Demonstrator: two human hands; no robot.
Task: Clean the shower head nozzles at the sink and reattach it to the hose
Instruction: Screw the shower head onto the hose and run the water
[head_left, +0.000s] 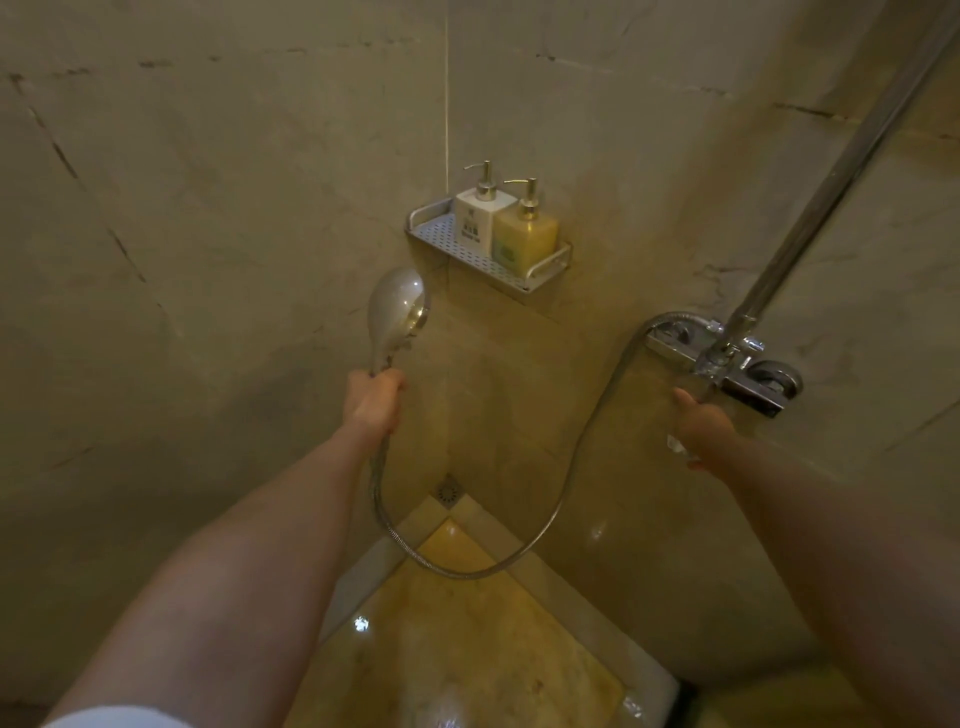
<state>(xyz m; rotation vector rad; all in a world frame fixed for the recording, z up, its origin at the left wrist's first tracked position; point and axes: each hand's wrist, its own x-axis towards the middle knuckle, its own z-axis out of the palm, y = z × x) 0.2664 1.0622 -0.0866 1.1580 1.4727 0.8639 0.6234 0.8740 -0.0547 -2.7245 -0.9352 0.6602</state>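
The left hand (375, 397) has its grip wrapped around the handle of the shower head (397, 300), holding it upright in front of the left wall with its chrome back towards the camera; the nozzle face is turned away and cannot be seen. The handle itself is mostly buried in the fist, so the joint where it meets the hose (498, 569) is hidden, though the hose comes out below the hand, sags in a long loop above the shower floor (483, 649) and climbs to the mixer tap (727, 364) on the right wall. The right hand (698, 423) is held just below and in front of the tap with the thumb raised. Its fingers are blurred, and something pale and glinting shows at its lower edge, too unclear to name, so I cannot tell whether that grip is wide, narrow or holding anything. The riser pipe (831, 192) runs up out of the top right corner and is cut off there. In the corner between the walls a perforated metal shelf (470, 252) carries a white pump bottle (480, 218) and a yellow pump bottle (527, 234), touching each other, well above the floor drain (448, 491). Open wall lies between the shower head and the tap; both forearms are cut off by the lower frame edge
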